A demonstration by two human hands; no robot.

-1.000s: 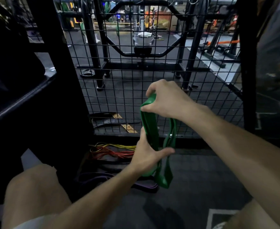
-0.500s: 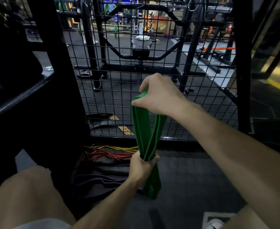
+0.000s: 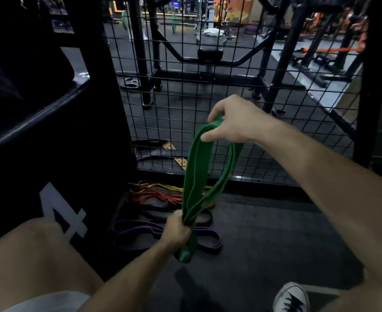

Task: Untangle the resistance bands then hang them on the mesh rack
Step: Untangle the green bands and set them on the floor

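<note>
- This is a gym: beyond the mesh rack (image 3: 241, 91) stands a black steel weight frame (image 3: 208, 61) on dark rubber floor (image 3: 264, 244).
- More machines (image 3: 327, 52) with orange parts fill the far right of the hall.
- Resistance bands (image 3: 163, 197) in yellow, red, black and purple lie heaped at the foot of the mesh.
- A black padded box (image 3: 61, 172) on the left carries a large white 4.
</note>
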